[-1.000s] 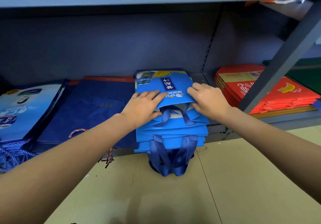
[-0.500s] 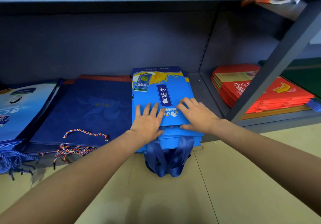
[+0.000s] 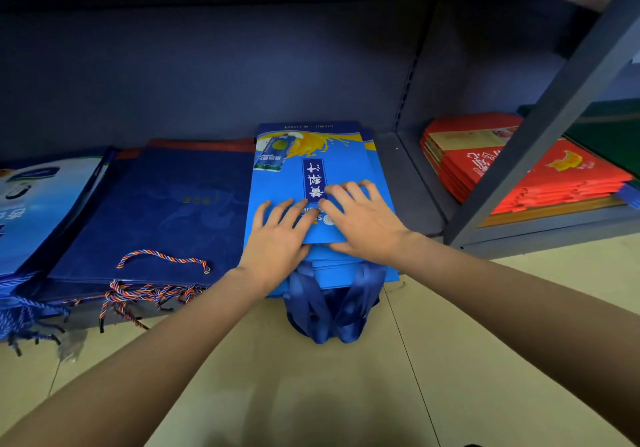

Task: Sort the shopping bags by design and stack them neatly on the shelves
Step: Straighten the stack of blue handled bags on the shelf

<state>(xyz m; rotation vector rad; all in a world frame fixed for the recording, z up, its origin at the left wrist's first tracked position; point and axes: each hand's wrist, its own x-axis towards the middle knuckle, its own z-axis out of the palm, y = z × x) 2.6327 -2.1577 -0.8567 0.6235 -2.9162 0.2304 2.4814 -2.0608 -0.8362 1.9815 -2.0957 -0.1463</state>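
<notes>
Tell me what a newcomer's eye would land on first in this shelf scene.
First, the bright blue bag stack at the centre of the bottom shelf, with the left hand and right hand pressed flat on its top bag and blue ribbon handles spilling over the edge to the floor. Next, the red bag stack in the bay to the right, and the dark navy bags with multicoloured rope handles to the left.

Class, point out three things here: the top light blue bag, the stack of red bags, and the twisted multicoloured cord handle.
Top light blue bag [image 3: 294, 183]: head view, bare front panel.
Stack of red bags [image 3: 512, 172]: head view, top bag's face.
Multicoloured cord handle [image 3: 162, 256]: head view, loop's middle.
</notes>
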